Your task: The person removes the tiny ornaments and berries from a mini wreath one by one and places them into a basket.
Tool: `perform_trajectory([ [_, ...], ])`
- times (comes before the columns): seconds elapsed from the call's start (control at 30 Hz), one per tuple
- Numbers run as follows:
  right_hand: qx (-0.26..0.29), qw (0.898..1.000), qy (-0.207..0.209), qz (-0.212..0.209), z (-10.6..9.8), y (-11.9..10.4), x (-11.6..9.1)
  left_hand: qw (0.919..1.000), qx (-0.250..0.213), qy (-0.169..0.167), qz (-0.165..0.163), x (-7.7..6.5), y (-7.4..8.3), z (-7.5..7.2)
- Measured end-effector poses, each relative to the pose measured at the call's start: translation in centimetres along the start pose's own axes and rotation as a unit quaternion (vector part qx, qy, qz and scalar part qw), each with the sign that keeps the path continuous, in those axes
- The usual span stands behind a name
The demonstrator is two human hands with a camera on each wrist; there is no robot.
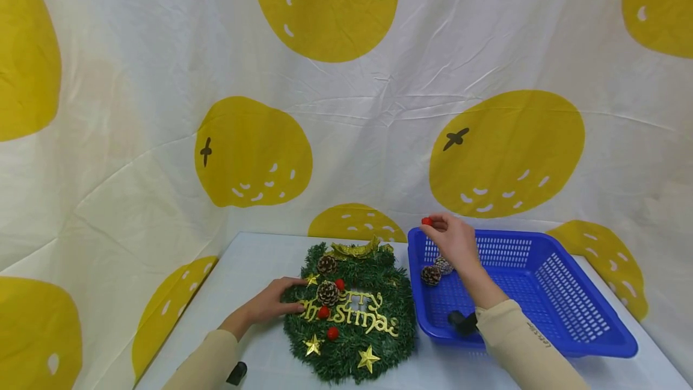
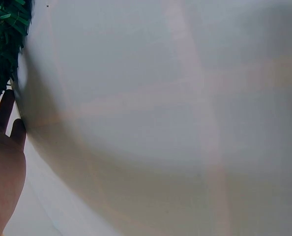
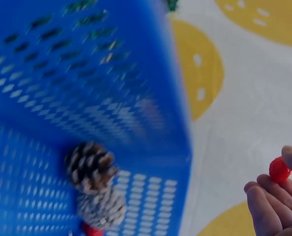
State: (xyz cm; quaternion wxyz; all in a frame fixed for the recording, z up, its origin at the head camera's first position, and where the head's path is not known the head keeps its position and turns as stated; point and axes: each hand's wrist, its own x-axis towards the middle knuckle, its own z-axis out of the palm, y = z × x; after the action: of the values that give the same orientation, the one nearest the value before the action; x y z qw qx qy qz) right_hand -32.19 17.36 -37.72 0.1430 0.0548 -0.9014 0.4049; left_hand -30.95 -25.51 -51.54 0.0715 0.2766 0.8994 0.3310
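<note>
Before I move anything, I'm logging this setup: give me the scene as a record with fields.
Left hand: touching the wreath, left side
Right hand: pinches a red berry near the far left corner of the basket
Wreath: on the table, bearing two pine cones, three red berries, gold stars
Basket: blue, right of the wreath, two pine cones inside

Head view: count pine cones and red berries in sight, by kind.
Pine cones: 4 (2 on the wreath, 2 in the blue basket)
Red berries: 4 (3 on the wreath, 1 in the right hand)
Total: 8
Not counted: partly hidden red item in the basket, seen from the right wrist.
</note>
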Motion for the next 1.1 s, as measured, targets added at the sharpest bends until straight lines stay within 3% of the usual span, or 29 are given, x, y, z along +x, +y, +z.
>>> perform_trajectory([
  [0.47,-0.048,0.996,-0.012,0.073,-1.3,4.3,0.4,1.0000,0.000,0.002,0.006,-0.2,0.0,0.1],
  [0.7,-0.069,0.995,-0.021,0.070,-1.9,5.7,0.5,0.9997,0.013,0.007,0.017,-0.1,0.0,0.1],
  [1.1,-0.124,0.983,-0.053,0.123,-2.2,8.6,0.8,0.9998,0.012,0.005,0.015,0.0,-0.4,0.1],
])
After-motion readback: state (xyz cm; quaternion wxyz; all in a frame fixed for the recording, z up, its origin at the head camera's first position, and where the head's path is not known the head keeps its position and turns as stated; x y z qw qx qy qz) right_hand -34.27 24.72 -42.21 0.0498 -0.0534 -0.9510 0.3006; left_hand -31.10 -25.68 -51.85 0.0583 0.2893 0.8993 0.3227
